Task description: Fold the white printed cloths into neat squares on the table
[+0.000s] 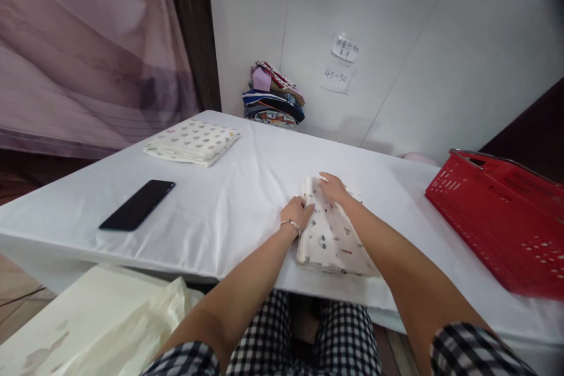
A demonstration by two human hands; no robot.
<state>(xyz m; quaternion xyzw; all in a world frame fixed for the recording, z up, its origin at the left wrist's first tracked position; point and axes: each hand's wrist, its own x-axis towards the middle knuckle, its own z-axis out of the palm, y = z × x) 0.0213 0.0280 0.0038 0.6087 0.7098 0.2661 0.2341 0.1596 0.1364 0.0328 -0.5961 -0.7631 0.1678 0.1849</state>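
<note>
A folded cream cloth with small prints (pixel 328 239) lies on the white table (pixel 229 200) near its front edge. My left hand (pixel 296 212) grips the cloth's left edge near the far corner; a thin bracelet circles that wrist. My right hand (pixel 333 187) presses flat on the far end of the same cloth, fingers together. Both forearms reach in from the bottom of the view.
A second folded printed cloth (pixel 192 141) lies at the far left. A black phone (pixel 137 205) rests left of centre. A red plastic basket (pixel 502 217) sits at the right. Stacked folded clothes (pixel 273 97) lean on the wall. A cream bag (pixel 110 323) lies below the table.
</note>
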